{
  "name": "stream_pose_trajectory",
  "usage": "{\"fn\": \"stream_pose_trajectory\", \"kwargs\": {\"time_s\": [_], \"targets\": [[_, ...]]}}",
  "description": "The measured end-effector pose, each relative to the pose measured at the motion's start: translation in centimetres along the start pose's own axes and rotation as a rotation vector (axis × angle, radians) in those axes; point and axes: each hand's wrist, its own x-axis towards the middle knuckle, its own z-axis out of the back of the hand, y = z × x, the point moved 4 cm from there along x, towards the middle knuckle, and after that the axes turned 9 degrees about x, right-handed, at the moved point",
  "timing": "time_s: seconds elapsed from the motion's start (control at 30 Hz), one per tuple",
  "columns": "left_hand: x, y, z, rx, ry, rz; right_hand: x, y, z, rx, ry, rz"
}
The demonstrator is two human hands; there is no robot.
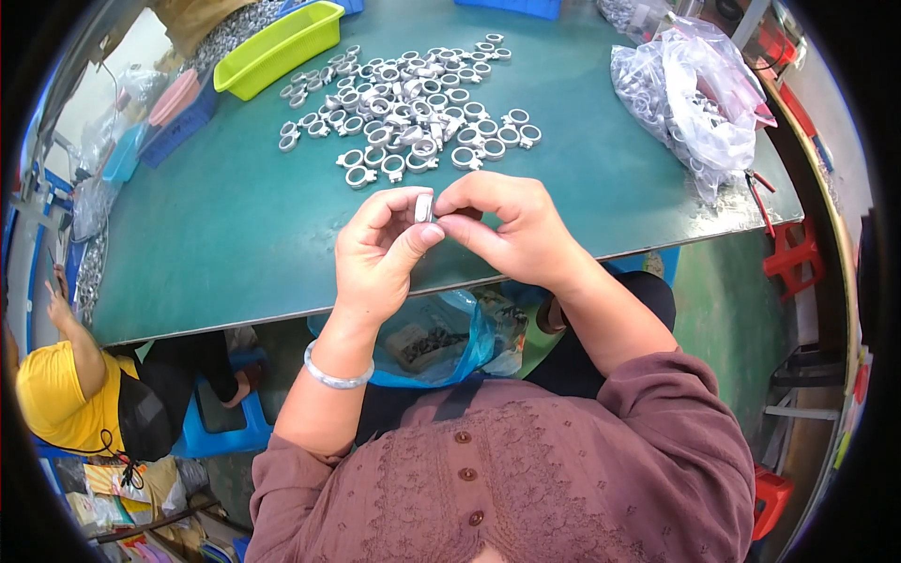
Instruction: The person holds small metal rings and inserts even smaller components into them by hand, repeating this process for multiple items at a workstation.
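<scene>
Just above the near edge of the green table, my left hand (374, 258) is closed around a silver metal ring clamp (424, 208), seen nearly edge-on between thumb and fingers. My right hand (518, 230) meets it from the right, thumb and forefinger pinched together at the clamp's side. Whatever small part those fingertips hold, if any, is hidden. Beyond both hands lies a loose pile of similar silver ring clamps (394, 105), each with a small lug on its rim.
A lime-green bin (282, 52) stands at the table's (225, 235) far left. Plastic bags of metal parts (690, 103) and red-handled pliers (760, 199) lie at the right. Below the front edge hangs a blue bag (432, 338). A person in yellow (70, 389) sits at left.
</scene>
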Motion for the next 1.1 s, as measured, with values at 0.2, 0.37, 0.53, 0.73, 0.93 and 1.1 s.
{"fn": "stream_pose_trajectory", "kwargs": {"time_s": [0.2, 0.37, 0.53, 0.73, 0.93, 1.1], "targets": [[-0.1, -0.2, -0.4, -0.011, -0.017, 0.015, -0.2, 0.4, 0.6, 0.16, -0.018, -0.054], [-0.1, -0.4, -0.7, 0.064, -0.035, 0.012, -0.3, 0.2, 0.6, 0.168, 0.009, -0.105], [-0.3, -0.6, -0.8, 0.171, -0.032, 0.049, -0.5, -0.5, 0.6, 0.242, 0.017, -0.148], [-0.3, -0.7, -0.9, 0.265, -0.085, -0.001, -0.5, -1.7, 1.0, 0.487, -0.016, -0.408], [-0.3, -0.7, -0.9, 0.347, -0.069, -0.04, -0.5, -2.4, 1.2, 0.562, 0.011, -0.493], [-0.2, -0.5, -1.1, 0.33, -0.062, -0.106, -0.5, -2.2, 1.3, 0.505, -0.011, -0.404]]}}
